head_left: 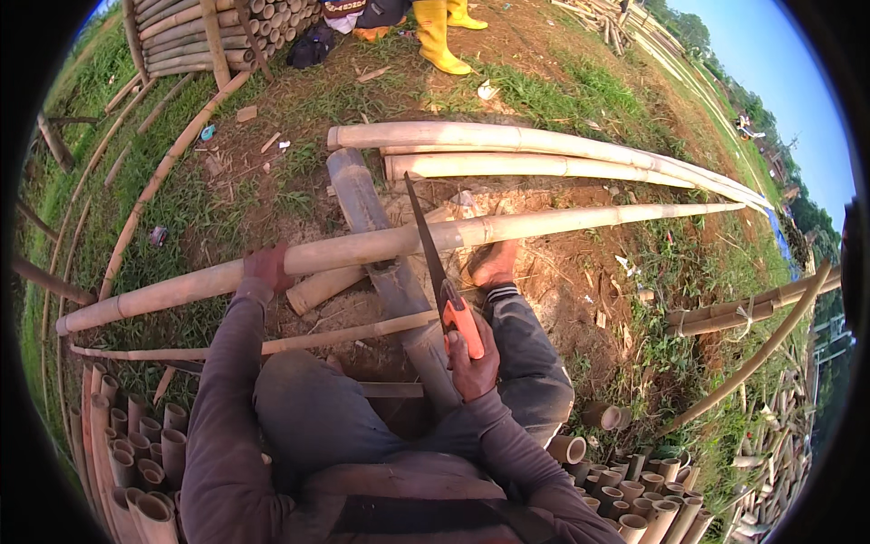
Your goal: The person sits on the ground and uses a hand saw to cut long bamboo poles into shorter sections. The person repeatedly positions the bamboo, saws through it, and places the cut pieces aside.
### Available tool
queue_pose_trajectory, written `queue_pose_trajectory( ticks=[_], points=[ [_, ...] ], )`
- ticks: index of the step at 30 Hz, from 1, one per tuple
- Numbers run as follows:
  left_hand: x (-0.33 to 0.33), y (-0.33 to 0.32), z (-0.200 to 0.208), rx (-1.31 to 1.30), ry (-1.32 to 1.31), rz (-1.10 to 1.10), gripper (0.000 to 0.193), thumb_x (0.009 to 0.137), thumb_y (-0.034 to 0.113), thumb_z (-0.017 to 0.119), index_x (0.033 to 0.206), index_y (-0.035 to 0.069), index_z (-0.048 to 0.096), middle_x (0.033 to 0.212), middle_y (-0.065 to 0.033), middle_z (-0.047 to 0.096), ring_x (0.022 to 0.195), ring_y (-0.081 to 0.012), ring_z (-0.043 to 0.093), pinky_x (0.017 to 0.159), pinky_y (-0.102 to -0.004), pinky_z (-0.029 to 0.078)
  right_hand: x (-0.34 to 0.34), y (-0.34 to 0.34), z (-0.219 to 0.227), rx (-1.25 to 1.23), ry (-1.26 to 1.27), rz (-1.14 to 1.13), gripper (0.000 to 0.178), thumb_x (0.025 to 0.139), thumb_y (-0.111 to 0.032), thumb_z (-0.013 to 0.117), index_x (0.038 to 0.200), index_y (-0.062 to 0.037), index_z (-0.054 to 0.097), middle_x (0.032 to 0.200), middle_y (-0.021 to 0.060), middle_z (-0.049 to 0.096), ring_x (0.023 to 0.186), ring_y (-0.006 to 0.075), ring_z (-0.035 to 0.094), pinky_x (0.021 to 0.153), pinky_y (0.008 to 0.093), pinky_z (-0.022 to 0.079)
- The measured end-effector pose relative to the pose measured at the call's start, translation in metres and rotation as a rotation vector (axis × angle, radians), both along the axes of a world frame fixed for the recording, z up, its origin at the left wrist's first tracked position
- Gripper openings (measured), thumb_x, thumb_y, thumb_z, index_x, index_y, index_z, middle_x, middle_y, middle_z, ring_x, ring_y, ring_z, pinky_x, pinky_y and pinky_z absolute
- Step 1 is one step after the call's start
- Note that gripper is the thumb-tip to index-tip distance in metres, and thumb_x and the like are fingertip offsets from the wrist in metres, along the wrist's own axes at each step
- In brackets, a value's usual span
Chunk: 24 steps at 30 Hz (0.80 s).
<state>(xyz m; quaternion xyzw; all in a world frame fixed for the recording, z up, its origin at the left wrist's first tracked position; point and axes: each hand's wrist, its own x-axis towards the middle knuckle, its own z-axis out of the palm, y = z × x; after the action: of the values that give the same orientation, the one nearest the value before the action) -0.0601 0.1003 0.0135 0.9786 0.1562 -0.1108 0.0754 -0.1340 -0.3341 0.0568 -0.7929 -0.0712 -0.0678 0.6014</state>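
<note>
A long pale bamboo pole (pixel 353 249) runs across in front of me and lies over a thick grey bamboo piece (pixel 362 195). My left hand (pixel 265 267) is closed around the pole, left of where it crosses that piece. In my right hand (pixel 474 361) is a handsaw (pixel 462 325), gripped by its orange handle. Its dark blade points up and away and crosses the pole just right of the grey bamboo. Whether the teeth are in the pole I cannot tell. My bare right foot (pixel 494 265) is beneath the pole. A thinner bamboo strip (pixel 344 334) lies nearer me.
More long bamboo poles (pixel 507 166) lie beyond, on the grass. Short cut bamboo tubes (pixel 634 494) stand at my lower right, with others (pixel 149 453) at lower left. A person in yellow boots (pixel 439 41) is at the far side, near stacked bamboo (pixel 186 36).
</note>
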Motion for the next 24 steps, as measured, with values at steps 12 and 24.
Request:
queue_pose_trajectory(
  ticks=[12, 24],
  points=[
    [-0.001, 0.009, -0.008, 0.045, -0.038, -0.043, 0.066, 0.071, 0.03, 0.088, 0.129, 0.016, 0.061, 0.125, -0.0165, 0.071, 0.12, -0.0403, 0.069, 0.109, -0.0591, 0.046, 0.003, 0.013, 0.033, 0.068, 0.098, 0.01, 0.048, 0.108, -0.021, 0.064, 0.147, 0.0037, 0.051, 0.117, 0.0101, 0.066, 0.079, 0.0095, 0.064, 0.064, 0.0238, 0.052],
    [0.004, 0.012, -0.01, 0.007, 0.026, -0.08, 0.062, 0.071, 0.026, 0.086, 0.127, 0.016, 0.062, 0.119, -0.014, 0.074, 0.117, -0.0384, 0.07, 0.104, -0.0599, 0.051, 0.001, 0.026, -0.002, 0.028, 0.015, -0.096, 0.046, 0.107, -0.013, 0.063, 0.147, 0.0056, 0.05, 0.127, 0.0136, 0.064, 0.081, 0.0097, 0.063, 0.064, 0.0246, 0.054]
  ],
)
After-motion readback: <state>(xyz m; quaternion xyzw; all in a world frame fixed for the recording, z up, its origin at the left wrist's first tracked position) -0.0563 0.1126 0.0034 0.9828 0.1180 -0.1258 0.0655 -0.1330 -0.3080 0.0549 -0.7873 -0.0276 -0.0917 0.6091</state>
